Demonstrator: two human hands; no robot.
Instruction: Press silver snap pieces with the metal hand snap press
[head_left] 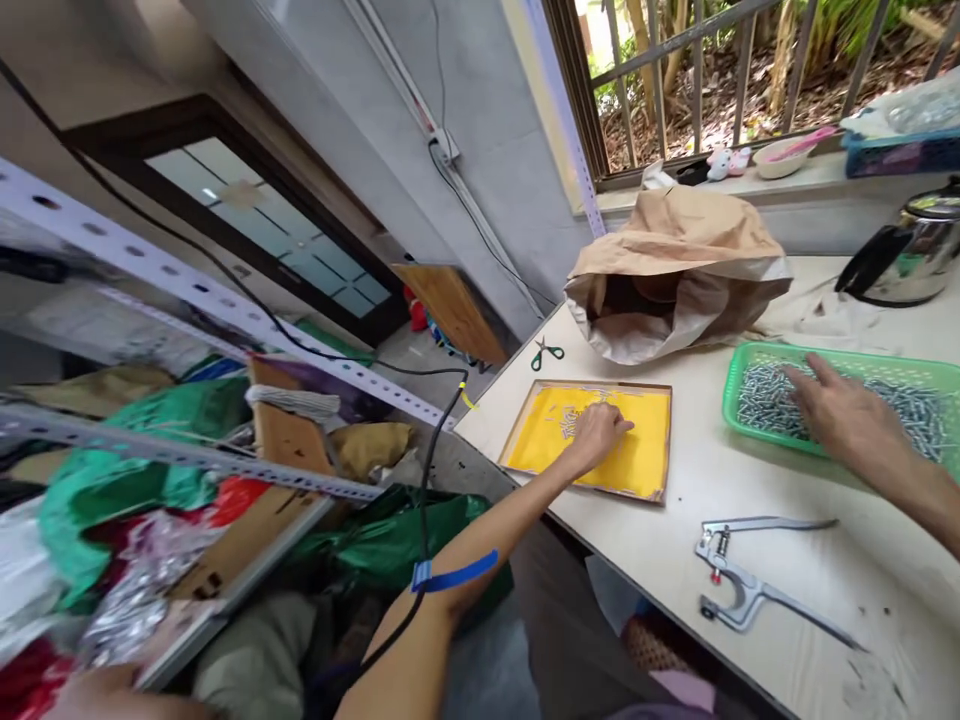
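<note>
My left hand (598, 432) rests low over a shallow tray (646, 440) with a yellow bottom and a brown rim. Its fingers curl downward beside a small cluster of metal screws (568, 424); what they pinch, if anything, is hidden. Over a green plastic basket (784, 350) reaches my right hand (847, 410), palm down with fingers apart. Many silvery screws (769, 395) fill that basket, and the fingertips are at their surface. No held piece shows in the right hand.
Metal snap pliers (739, 590) lie near the table's front edge. Green-handled scissors (546, 353) sit behind the tray. An open brown paper bag (675, 265) and a steel kettle (911, 245) stand farther back. A black cable (427, 480) runs along my left arm, beside perforated shelving (300, 355).
</note>
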